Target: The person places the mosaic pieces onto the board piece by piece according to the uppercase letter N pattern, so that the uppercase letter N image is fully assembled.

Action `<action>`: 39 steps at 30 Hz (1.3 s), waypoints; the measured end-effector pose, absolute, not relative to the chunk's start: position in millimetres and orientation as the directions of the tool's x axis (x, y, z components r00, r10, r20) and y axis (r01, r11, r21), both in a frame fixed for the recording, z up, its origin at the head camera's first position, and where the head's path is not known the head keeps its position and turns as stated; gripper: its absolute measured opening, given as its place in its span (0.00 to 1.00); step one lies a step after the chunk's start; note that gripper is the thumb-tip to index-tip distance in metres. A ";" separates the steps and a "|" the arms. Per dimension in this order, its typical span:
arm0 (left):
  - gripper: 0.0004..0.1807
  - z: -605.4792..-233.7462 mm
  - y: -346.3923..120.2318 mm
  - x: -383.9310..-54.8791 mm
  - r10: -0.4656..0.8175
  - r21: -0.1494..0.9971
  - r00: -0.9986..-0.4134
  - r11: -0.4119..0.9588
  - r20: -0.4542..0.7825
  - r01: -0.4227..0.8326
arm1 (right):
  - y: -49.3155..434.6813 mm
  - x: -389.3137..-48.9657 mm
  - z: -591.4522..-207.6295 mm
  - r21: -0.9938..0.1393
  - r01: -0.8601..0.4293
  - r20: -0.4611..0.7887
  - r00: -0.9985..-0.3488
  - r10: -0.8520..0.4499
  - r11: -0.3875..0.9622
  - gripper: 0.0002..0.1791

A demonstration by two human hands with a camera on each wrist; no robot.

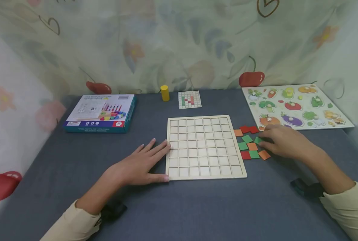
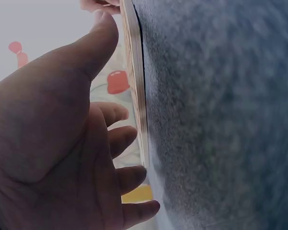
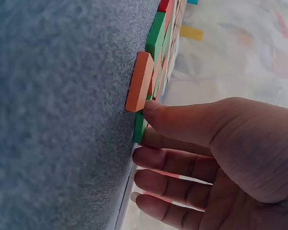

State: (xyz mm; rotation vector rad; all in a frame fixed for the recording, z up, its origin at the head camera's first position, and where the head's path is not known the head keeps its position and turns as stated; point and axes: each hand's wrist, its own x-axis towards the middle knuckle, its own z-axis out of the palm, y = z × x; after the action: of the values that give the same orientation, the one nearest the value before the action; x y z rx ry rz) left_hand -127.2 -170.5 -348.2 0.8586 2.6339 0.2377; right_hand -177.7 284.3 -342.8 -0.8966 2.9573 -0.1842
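A pale wooden grid board [image 1: 201, 147] with square cells lies flat on the dark table. My left hand [image 1: 139, 165] rests at its left edge, fingers spread, with fingertips and thumb touching the rim. In the left wrist view that hand [image 2: 62, 129] appears beside the board's side edge [image 2: 135, 72]. To the right of the board lie several square tiles in green, red and orange, among them an orange tile [image 1: 264, 155]. My right hand [image 1: 282, 140] pinches a green tile [image 1: 258, 140] between thumb and index finger. In the right wrist view this green tile [image 3: 140, 127] sits just past another orange tile [image 3: 140, 81].
A vegetable puzzle board [image 1: 299, 108] lies at the back right, close behind my right hand. Beyond the grid board are a small patterned card [image 1: 190, 99] and a yellow cylinder [image 1: 165, 93]. A boxed toy set [image 1: 100, 113] lies at the back left, before a printed curtain [image 1: 179, 43].
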 end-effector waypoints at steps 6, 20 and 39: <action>0.54 -348.8 -169.1 -126.6 0.600 0.273 -0.736 0.799 -0.313 0.535 | 280.4 -179.6 -343.4 -0.143 -0.521 -0.011 -0.849 -0.528 0.841 0.15; 0.52 -350.0 -166.1 -128.3 0.589 0.256 -0.736 0.808 -0.335 0.530 | 275.4 -175.5 -336.1 -0.333 -0.505 0.065 -0.855 -0.515 0.796 0.09; 0.50 -349.5 -168.4 -127.9 0.595 0.263 -0.736 0.803 -0.321 0.534 | 185.0 -207.2 -314.7 -0.730 -0.353 0.063 -0.888 -0.456 0.585 0.06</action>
State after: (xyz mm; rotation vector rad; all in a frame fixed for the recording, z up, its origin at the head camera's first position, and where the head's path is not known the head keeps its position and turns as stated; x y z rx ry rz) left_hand -127.9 -168.4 -349.5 0.8509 2.5982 0.2149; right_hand -207.2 185.0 -314.7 -0.6871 2.6782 -1.1903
